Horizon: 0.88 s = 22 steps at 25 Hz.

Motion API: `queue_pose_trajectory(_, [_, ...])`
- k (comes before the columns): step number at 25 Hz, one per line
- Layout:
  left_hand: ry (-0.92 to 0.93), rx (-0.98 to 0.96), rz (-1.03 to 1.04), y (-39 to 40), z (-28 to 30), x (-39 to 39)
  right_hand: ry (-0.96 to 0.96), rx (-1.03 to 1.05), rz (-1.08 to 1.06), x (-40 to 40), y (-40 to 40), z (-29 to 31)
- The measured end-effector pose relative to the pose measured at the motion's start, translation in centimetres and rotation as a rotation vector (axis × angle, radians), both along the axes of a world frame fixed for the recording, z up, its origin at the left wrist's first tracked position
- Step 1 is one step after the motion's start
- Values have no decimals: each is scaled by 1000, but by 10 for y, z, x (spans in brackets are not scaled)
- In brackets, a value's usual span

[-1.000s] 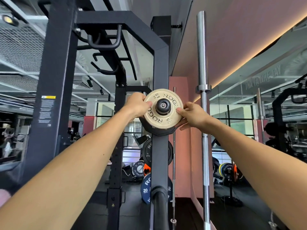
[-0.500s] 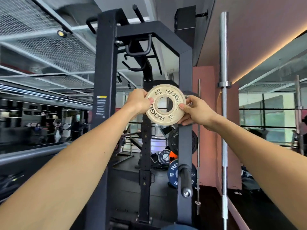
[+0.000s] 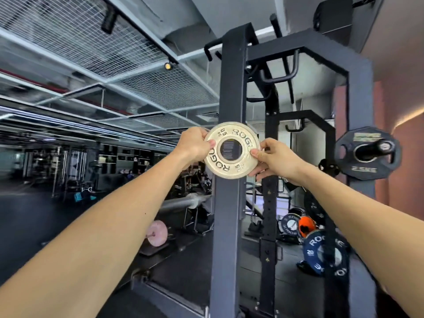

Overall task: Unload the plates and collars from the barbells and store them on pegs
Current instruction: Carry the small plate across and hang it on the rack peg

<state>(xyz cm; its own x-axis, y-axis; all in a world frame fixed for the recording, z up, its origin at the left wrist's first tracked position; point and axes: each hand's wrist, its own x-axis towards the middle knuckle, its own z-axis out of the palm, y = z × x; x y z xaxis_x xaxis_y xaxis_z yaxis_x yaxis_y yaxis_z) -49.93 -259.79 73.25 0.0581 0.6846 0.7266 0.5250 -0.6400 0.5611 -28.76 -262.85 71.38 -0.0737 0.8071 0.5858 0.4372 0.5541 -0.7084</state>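
1. Head view. A small cream plate (image 3: 232,150), lettered ROGUE and marked 0.5 kg, is held upright at arm's length in front of a dark rack upright (image 3: 226,226); it sits on no peg, and a label on the upright shows through its centre hole.
2. The left hand (image 3: 193,144) grips the plate's left rim, its thumb lying on the face and its fingers (image 3: 207,136) curled round the edge.
3. The right hand (image 3: 276,158) pinches the right rim, the thumb pressed on the face beside the lettering and the other fingers behind the plate.
4. To the right, a black plate (image 3: 367,164) marked 2.5 kg hangs on a storage peg (image 3: 374,149) fixed to a second rack upright (image 3: 361,111), well apart from the held plate.
5. Lower on that second upright, a blue plate (image 3: 315,249) marked 20 hangs just beside the upright; beyond it lie an orange plate (image 3: 306,226) and a further dark plate (image 3: 289,223) near the floor (image 3: 57,214).
6. Left of the first upright, a barbell sleeve (image 3: 185,200) projects at mid-height; below it a pink plate (image 3: 157,232) stands on edge on the floor.
7. Pull-up handles (image 3: 281,74) hang from the rack's top frame.
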Motion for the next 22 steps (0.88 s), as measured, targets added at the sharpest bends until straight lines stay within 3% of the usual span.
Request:
queue_pose_trajectory(8, [0, -33, 30, 70, -8, -137, -51, -34, 60, -132, 76, -4])
queue_pose_trajectory(22, [34, -77, -80, 275, -16, -163, -57, -33, -84, -160, 244, -11])
